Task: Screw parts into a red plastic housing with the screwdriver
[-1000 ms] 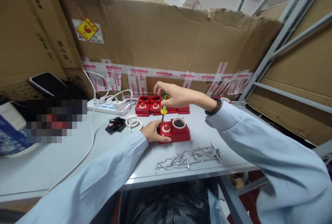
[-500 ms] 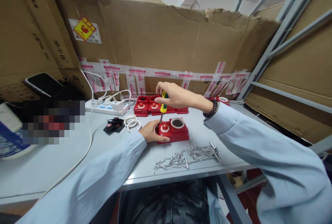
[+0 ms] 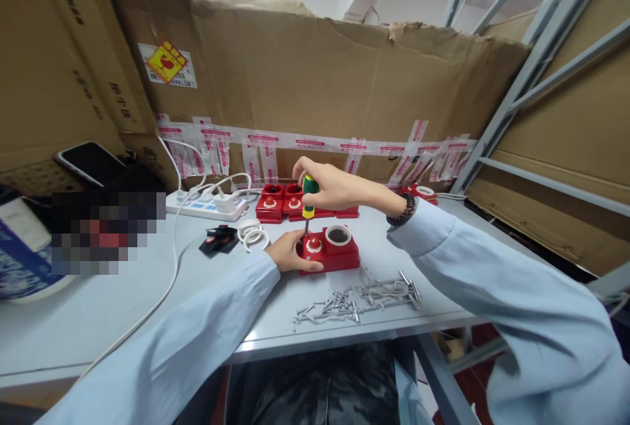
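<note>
The screwdriver (image 3: pixel 308 210) had swung a little straighter since the earlier frame, its handle now nearly over its tip and more of the green showing, while the red box (image 3: pixel 342 258) under it had stayed where it was on the table (image 3: pixel 113 300). My right hand (image 3: pixel 329 183) was closed round the top of the green and yellow handle, thumb on one side and fingers curled over the other. The shaft pointed down at the left end of the box, just beside a red dome (image 3: pixel 314 243); I cannot tell exactly what the tip sat on. My left hand (image 3: pixel 288 253) was partly open, gripping that same end with the thumb along the front and the fingers behind. A white ring (image 3: pixel 338 235) surrounded the round opening on the right of the box. Nearer me lay a scatter of small screws (image 3: pixel 339 300), and beside them some longer metal rods (image 3: pixel 394 288). Loose white rings (image 3: pixel 254 236) and a black piece (image 3: pixel 218 241) lay left of the box. Behind my hands, more red boxes (image 3: pixel 270 210) stood in a row near a white power strip (image 3: pixel 207 204), in front of the taped cardboard (image 3: pixel 315 71).
</note>
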Tool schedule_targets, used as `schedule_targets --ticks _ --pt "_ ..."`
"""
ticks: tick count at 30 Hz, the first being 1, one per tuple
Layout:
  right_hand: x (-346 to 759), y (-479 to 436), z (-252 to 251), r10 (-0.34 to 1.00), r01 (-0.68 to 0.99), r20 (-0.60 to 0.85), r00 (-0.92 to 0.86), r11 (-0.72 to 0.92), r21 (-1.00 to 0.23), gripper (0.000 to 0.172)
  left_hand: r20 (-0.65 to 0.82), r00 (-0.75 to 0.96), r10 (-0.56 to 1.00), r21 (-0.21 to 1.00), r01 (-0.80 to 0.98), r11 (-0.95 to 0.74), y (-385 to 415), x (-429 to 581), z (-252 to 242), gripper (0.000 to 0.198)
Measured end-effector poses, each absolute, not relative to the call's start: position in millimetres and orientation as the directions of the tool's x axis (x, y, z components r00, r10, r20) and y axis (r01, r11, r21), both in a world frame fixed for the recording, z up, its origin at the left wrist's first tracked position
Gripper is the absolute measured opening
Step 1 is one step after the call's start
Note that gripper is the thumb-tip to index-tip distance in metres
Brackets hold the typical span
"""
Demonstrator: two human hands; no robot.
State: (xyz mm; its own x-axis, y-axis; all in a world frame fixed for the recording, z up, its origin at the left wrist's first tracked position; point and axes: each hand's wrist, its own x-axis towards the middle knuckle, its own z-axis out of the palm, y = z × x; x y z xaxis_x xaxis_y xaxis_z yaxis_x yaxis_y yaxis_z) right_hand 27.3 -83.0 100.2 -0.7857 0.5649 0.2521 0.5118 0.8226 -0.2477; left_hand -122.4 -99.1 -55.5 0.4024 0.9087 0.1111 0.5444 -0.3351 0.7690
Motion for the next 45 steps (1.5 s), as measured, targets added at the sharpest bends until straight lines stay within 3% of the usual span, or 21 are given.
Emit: schedule_targets --ticks 4,8,14,18,21,25,31,34,39,45 --pt "29 -83 99 0.666 0.643 0.300 -0.683 0.743 -0.186 0.016 0.104 0.410 0.906 0.756 0.559 -0.340 -99 -123 -54 0.067" --pt "31 -82 98 0.641 0.581 0.292 -0.710 0.767 -0.270 0.030 0.081 0.417 0.905 0.780 0.539 -0.317 -99 -122 -54 0.067" --pt "29 -82 95 0.619 0.595 0.352 -0.702 0.782 -0.186 0.014 0.090 0.419 0.903 0.773 0.542 -0.329 -97 -123 -56 0.067" --pt "30 -80 92 0.636 0.570 0.350 -0.688 0.771 -0.282 0.028 0.075 0.477 0.876 0.847 0.433 -0.309 -98 -126 -54 0.076" --pt "31 -80 93 0.650 0.558 0.339 -0.680 0.759 -0.336 0.037 0.108 0.458 0.882 0.871 0.385 -0.306 -96 -132 -48 0.065" --pt "30 -82 94 0.651 0.562 0.329 -0.684 0.758 -0.333 0.043 0.206 0.440 0.874 0.807 0.429 -0.406 -92 -142 -38 0.042" --pt "26 -81 90 0.637 0.581 0.383 -0.669 0.769 -0.266 0.031 0.257 0.462 0.849 0.675 0.543 -0.499 -85 -149 -35 0.033" --pt "26 -80 88 0.617 0.545 0.407 -0.674 0.787 -0.290 0.033 0.310 0.444 0.841 0.610 0.585 -0.534 -83 -148 -37 0.033" --pt "27 -80 89 0.593 0.458 0.426 -0.683 0.802 -0.383 0.044 0.380 0.422 0.823 0.606 0.559 -0.566 -85 -145 -38 0.029" --pt "25 -87 95 0.511 0.383 0.519 -0.685 0.859 -0.341 0.025 0.442 0.399 0.804 0.573 0.564 -0.595 -85 -144 -38 0.026"
